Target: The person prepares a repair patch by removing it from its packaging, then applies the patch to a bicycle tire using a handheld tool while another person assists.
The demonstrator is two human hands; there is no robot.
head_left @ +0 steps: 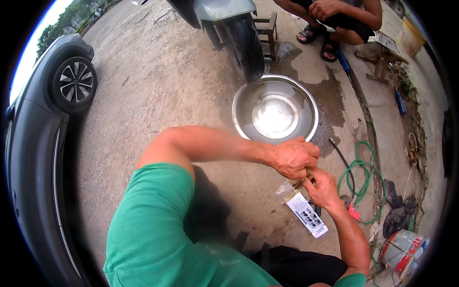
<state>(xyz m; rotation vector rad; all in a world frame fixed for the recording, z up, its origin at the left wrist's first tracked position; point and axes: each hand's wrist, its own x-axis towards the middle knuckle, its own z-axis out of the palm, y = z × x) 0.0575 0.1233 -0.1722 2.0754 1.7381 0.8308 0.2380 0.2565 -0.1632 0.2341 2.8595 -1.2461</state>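
Observation:
My left hand (295,158) reaches across in front of me, its fingers curled closed. Just below it is my right hand (323,187), also closed, with the fingers of both hands nearly meeting. Between them shows a small brownish piece (310,177), mostly covered by the fingers, so its kind is unclear. Below the hands is a white printed package (307,216) with a crumpled clear plastic end (287,191); whether it hangs from a hand or rests lower down, I cannot tell. A wide metal basin (236,112) with water in it stands on the ground just beyond my left hand.
A motorbike wheel (244,48) stands behind the basin, near a wooden stool (271,36). Another person (351,19) squats at the far right. A green hose (368,165), dark rags (400,210) and a red-and-white bucket (400,251) lie right. A grey car (38,143) is left.

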